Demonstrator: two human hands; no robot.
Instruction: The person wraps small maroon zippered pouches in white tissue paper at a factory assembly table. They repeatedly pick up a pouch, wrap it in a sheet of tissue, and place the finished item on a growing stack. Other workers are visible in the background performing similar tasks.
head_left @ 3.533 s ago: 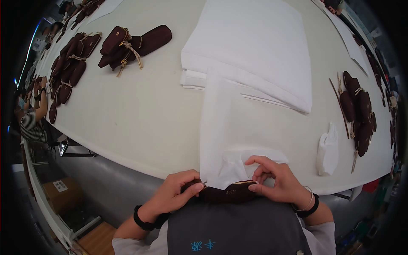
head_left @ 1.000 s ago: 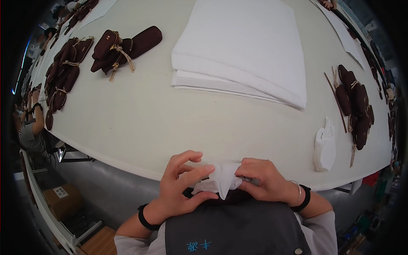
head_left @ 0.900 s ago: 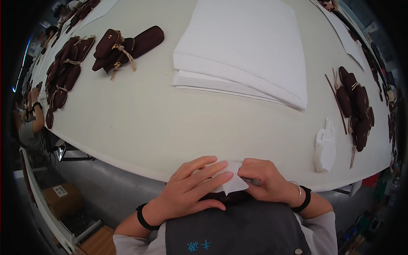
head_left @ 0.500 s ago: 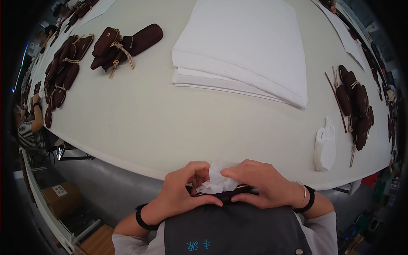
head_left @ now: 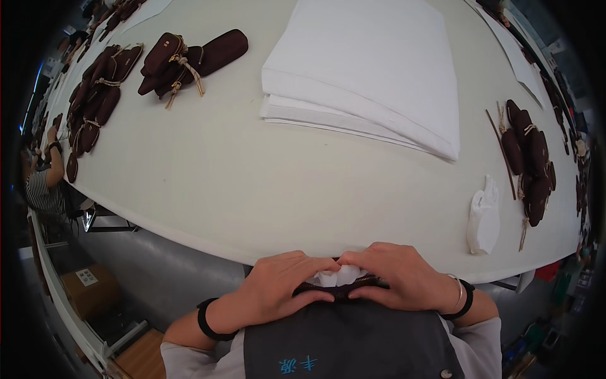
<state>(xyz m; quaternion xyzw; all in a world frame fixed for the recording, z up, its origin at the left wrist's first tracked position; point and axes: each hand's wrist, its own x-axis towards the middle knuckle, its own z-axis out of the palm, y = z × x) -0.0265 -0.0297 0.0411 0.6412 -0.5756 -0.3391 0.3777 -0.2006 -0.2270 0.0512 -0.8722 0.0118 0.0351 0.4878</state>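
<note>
Close to my body at the table's near edge, a dark maroon zippered pouch [head_left: 343, 292] is held between both hands with its zipper side open. White tissue paper [head_left: 339, 277] sits mostly inside the opening, a crumpled bit showing. My left hand [head_left: 274, 281] grips the pouch's left part, thumb along the near edge and fingers over the far one. From the other side, my right hand [head_left: 398, 275] grips it likewise, its fingertips on the paper. The hands nearly meet above the middle. Much of the pouch is hidden behind the fingers.
White paper sheets [head_left: 366, 69] lie stacked on the pale table [head_left: 240, 183]. Maroon pouches with cords lie at left [head_left: 101, 95], back left [head_left: 183, 66] and right [head_left: 535, 161]. A white glove [head_left: 484, 218] and a thin brown stick [head_left: 500, 155] are right. Another person [head_left: 47, 180] sits far left.
The white paper, which stood up out of the pouch, is now pressed down into it. My left fingers have come over the far edge, toward my right hand.
</note>
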